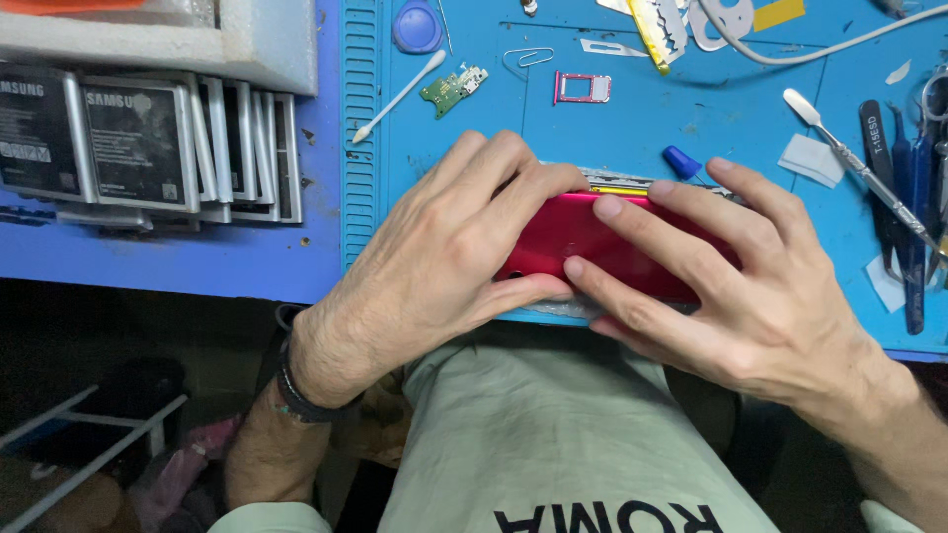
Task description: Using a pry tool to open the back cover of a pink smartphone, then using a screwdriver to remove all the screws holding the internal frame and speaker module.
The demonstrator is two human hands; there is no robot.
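Our left hand [444, 247] presses down on the left end of the red phone [583, 242], which lies back-up with its long axis running left to right between both hands; our right hand [731, 286] clamps its right end.

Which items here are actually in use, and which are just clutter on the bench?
In use:
- red phone, gripped by left hand and right hand
- blue work mat under it

Lying about:
- cotton swab
- small green circuit board
- pink SIM tray
- paper clip
- metal spudger
- stacked phone batteries
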